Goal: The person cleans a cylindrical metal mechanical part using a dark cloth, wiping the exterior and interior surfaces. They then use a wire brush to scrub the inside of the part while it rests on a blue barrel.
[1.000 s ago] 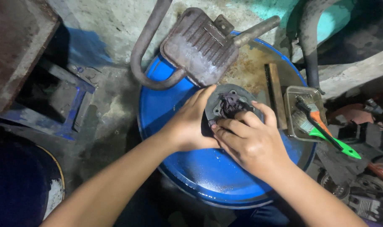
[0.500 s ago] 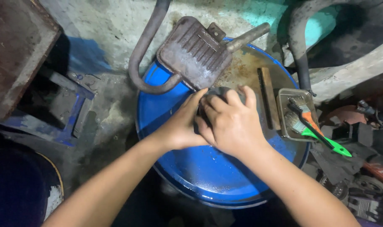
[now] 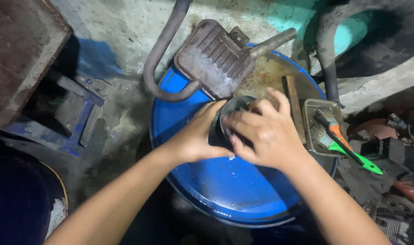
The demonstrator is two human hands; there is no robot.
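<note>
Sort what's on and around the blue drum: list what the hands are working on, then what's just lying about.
In hand:
- round grey metal part, gripped by the left hand and covered by the right hand
- blue drum top, under the part

Lying about:
- rusty muffler with bent pipe
- wooden-backed brush
- small metal tray holding two paintbrushes

Both hands cover most of the round metal part, so its face can't be made out. The bent pipe runs off the top edge; the dark drum is cut at left.
</note>
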